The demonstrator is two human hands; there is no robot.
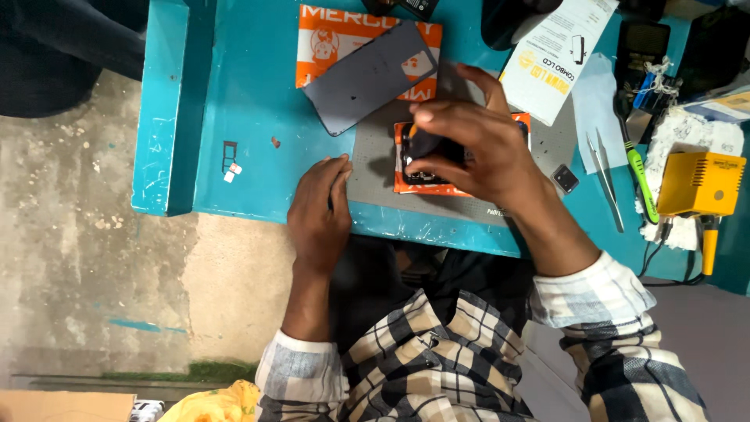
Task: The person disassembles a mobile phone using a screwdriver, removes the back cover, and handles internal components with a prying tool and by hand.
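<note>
Right hand [469,148] pinches a small dark part over the opened phone [426,168] on the grey mat [375,168]. Left hand [319,207] rests loosely curled, empty, at the teal counter [250,117] edge. Grey back cover [367,74] lies nearby.

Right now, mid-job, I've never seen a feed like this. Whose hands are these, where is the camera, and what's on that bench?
One picture, from a camera worn on the person's head, looking down at their own bare hands. The right hand grips an opened phone on a grey mat. The left hand rests flat at the edge of the teal bench, touching the mat. Behind lies a dark back cover on an orange packet. To the right: tweezers, a green-handled tool and a yellow box.
</note>
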